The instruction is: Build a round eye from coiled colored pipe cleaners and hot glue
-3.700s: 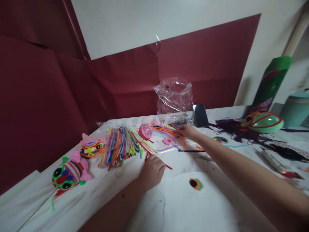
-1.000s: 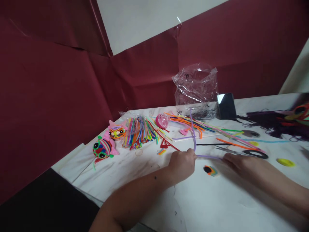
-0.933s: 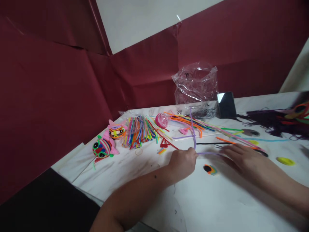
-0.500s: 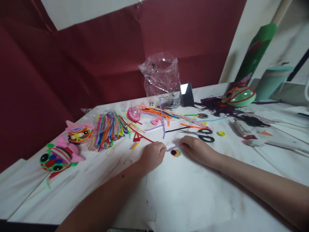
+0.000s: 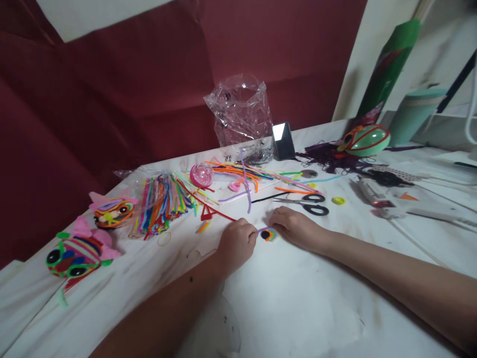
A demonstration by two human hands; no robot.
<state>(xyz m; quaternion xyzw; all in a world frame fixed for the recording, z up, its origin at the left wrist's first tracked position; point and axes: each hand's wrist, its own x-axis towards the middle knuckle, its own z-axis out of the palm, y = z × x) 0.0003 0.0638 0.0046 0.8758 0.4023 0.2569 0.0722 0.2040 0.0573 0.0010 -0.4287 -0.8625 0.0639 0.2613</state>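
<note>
Since a moment ago my two hands have drawn closer together over the small coiled eye piece (image 5: 267, 234), and the lilac pipe cleaner (image 5: 264, 229) that stretched long between them now shows only as a short arc over that coil. My left hand (image 5: 237, 244) is curled into a loose fist on the white table (image 5: 316, 308), thumb and forefinger pinching the left end of the lilac pipe cleaner. My right hand (image 5: 296, 229) lies just beside the coil on its right, fingers bent and pressed together at the other end of the arc; I cannot tell whether they truly grip it. The eye piece lies flat on the table between my hands, a black centre ringed with coloured bands.

Beyond my right hand lie black-handled scissors (image 5: 311, 205), and near them a small yellow cap (image 5: 338, 200). Loose pipe cleaners (image 5: 246, 174) fan across the table behind my hands, with a pink ball (image 5: 201, 175) among them and a packed bundle of coloured pipe cleaners (image 5: 160, 204) to the left. Two finished fuzzy faces (image 5: 76, 251) sit near the left edge. A crumpled clear bag (image 5: 240, 112) stands at the back against the dark red backdrop, with a small dark phone (image 5: 282, 140) propped just beside it. A glue gun (image 5: 376, 196) lies well to the right, and a green mask (image 5: 365, 140) rests behind it
</note>
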